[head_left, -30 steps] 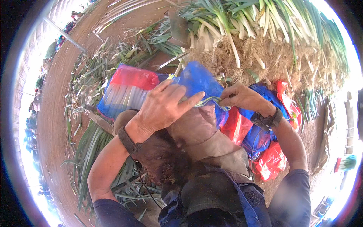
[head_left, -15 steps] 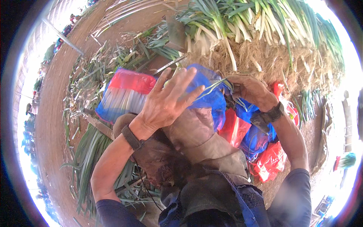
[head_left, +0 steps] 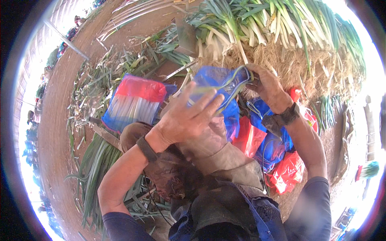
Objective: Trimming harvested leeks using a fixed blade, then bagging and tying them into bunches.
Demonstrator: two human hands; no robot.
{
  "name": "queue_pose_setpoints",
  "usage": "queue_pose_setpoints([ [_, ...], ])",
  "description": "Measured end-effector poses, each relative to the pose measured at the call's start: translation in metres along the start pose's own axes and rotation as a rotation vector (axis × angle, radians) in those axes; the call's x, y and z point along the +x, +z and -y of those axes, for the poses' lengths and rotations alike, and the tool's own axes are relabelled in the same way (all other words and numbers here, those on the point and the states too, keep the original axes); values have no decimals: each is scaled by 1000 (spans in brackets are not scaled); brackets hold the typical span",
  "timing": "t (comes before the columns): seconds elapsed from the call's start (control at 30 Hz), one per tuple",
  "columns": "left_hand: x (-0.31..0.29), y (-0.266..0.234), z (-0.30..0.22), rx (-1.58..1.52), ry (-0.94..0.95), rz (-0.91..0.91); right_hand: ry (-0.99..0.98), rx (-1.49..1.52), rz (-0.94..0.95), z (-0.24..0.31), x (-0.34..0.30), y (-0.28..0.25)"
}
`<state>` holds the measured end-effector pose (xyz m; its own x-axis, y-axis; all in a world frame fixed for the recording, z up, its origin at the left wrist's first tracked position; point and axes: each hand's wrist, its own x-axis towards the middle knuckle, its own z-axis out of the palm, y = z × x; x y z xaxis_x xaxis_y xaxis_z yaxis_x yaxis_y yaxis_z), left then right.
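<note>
My right hand (head_left: 267,86) grips the top edge of a blue plastic bag (head_left: 231,114), fingers curled round it. Yellowish-green strips run along the bag's mouth from these fingers toward my left hand (head_left: 187,116). That hand is blurred by motion, its fingers apart in front of the bag's left side. The bag hangs limp and see-through over my knee. Left of it lies a packed bag (head_left: 134,102) of trimmed white leek stalks, clear with a red band and blue edges.
A big heap of leeks (head_left: 277,32) with shaggy roots lies ahead and to the right. Crumpled red and blue bags (head_left: 287,170) are beside my right leg. Cut green leaves (head_left: 98,176) lie at left, with leaf scraps (head_left: 100,80) on the dirt beyond.
My right hand has moved up and slightly left, pulling the blue bag's edge along. My left hand has shifted right and toward me, uncovering more of the packed leek bag.
</note>
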<state>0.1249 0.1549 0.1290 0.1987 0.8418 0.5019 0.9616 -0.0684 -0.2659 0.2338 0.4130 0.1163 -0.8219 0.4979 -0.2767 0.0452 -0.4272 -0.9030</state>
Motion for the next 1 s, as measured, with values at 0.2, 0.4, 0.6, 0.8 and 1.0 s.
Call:
queue_pose_setpoints([
  [0.2, 24, 17, -21, 265, 274, 305, -235, 73, -26, 51, 31, 11],
  [0.4, 44, 61, -57, 95, -203, 350, -601, 177, 73, 129, 28, 70],
  [0.6, 73, -8, -71, 48, -111, 259, -962, -442, -234, 162, 2, 44],
  [0.8, 76, 23, 7, -231, -813, -204, -947, -410, -166, 136, -21, 58],
  [1.0, 54, 37, 60, -1154, -1339, -31, -758, -581, -35, 135, -50, 45],
])
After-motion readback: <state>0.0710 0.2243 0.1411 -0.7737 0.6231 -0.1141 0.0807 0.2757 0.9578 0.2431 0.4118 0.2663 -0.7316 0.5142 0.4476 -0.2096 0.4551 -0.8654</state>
